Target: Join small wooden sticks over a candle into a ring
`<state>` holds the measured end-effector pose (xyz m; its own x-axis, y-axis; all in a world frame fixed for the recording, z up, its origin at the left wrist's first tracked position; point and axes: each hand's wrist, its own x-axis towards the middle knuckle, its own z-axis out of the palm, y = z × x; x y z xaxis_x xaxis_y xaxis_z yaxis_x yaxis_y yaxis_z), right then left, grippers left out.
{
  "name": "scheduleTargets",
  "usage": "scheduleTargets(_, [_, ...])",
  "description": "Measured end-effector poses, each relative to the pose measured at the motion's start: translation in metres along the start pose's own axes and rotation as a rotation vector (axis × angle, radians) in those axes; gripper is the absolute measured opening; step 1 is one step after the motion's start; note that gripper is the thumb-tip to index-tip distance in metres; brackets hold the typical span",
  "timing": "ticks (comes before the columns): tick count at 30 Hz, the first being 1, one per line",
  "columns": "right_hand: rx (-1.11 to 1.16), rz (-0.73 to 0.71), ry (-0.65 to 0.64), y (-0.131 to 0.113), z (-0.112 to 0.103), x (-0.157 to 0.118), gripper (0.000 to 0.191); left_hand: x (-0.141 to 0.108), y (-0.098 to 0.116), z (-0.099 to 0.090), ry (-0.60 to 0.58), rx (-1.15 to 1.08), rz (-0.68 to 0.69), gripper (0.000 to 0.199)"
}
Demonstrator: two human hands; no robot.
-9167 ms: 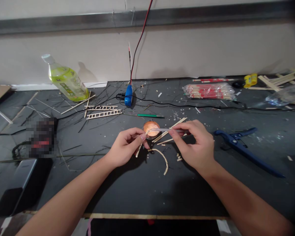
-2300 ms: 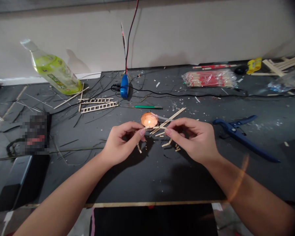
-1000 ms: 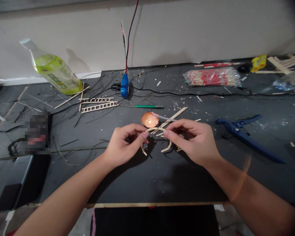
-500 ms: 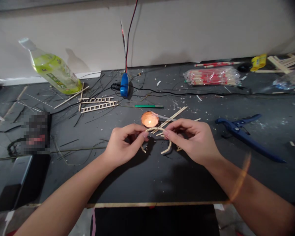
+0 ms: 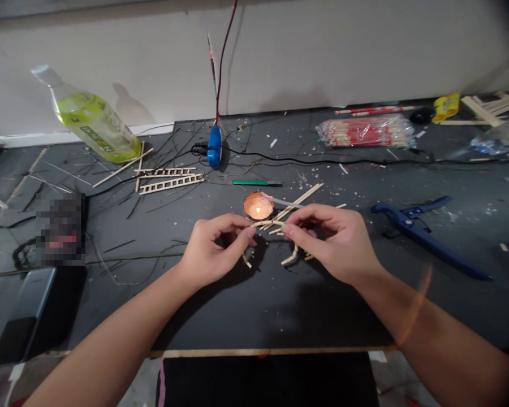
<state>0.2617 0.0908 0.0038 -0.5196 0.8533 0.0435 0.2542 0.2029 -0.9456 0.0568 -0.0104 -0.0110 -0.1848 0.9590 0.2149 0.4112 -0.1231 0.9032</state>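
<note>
A thin pale wooden stick (image 5: 268,223), bent at several points, is pinched between my two hands, its bent ends hanging below the fingers. My left hand (image 5: 220,249) is closed on its left part with thumb and forefinger. On the right part my right hand (image 5: 322,240) is closed the same way. A whitish translucent rod (image 5: 286,202) reaches from the right fingers to a small round cup (image 5: 258,207). Inside that cup, just beyond the stick, a small flame burns. Several straight pale sticks (image 5: 305,198) lie on the table behind my right hand.
Dark blue cutters (image 5: 424,234) lie at the right. A green-handled tool (image 5: 257,183), small ladder-like frames (image 5: 172,183) and a blue device with cords (image 5: 214,147) sit farther back. A green-labelled bottle (image 5: 93,127) stands back left; a plastic-wrapped stick bundle (image 5: 365,133) lies back right.
The hanging right end of the bent stick has shifted slightly to the right. Both hands keep their pinch and have hardly moved.
</note>
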Motion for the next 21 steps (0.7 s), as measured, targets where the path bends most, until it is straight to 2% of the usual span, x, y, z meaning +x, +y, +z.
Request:
scheduleTargets(15, [-0.006, 0.027, -0.030, -0.0001, 0.0000, 0.0000, 0.014, -0.0020, -0.0060, -0.0005, 0.007, 0.039, 0.028, 0.012])
scheduleTargets(18, [0.005, 0.015, -0.025, -0.0001, 0.0000, 0.0010, 0.014, -0.0007, -0.0048, 0.0004, -0.002, -0.039, -0.026, 0.015])
scheduleTargets(21, [0.022, 0.003, -0.014, 0.0006, -0.0004, 0.0023, 0.014, 0.0010, -0.0043, 0.0008, -0.052, -0.254, -0.156, 0.022])
